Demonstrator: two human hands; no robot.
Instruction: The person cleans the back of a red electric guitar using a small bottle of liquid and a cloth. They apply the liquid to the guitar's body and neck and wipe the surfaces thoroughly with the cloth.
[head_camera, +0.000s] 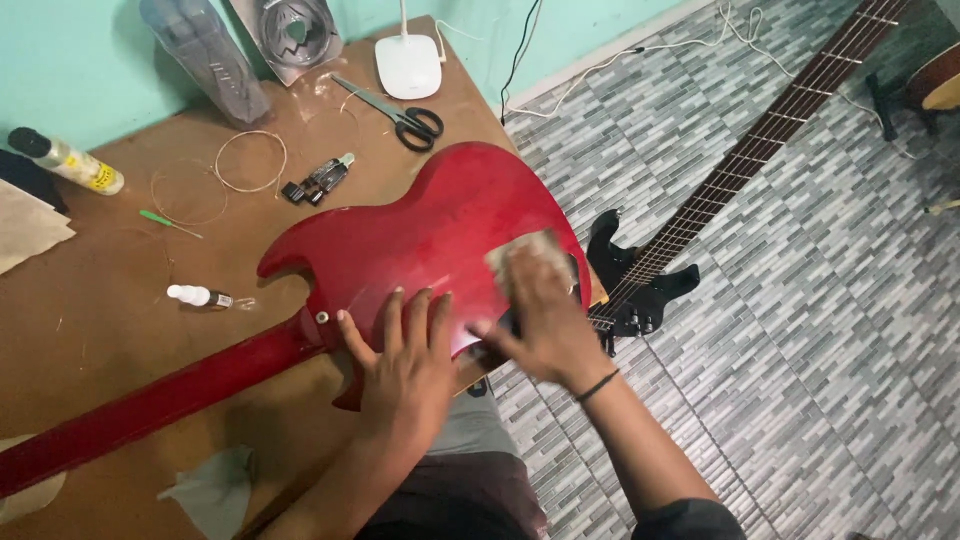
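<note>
Head view, left hand flat, grip released, on red guitar, right hand grip pressing cloth there

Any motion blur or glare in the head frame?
Head view: the right hand and its cloth are motion-blurred; the left hand is sharp, flat on the red guitar body, which shows soft sheen, no hard glare; table evenly lit.

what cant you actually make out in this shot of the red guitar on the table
Head view only:
- Red guitar: neck end cut off by the left edge; its front faces the table.
- Pad under the right hand: motion-blurred, material unclear.
- Left hand: covers the body's lower edge.
- Black guitar on the floor: body partly behind the red one.
- Small white bottle: too small to identify.
</note>
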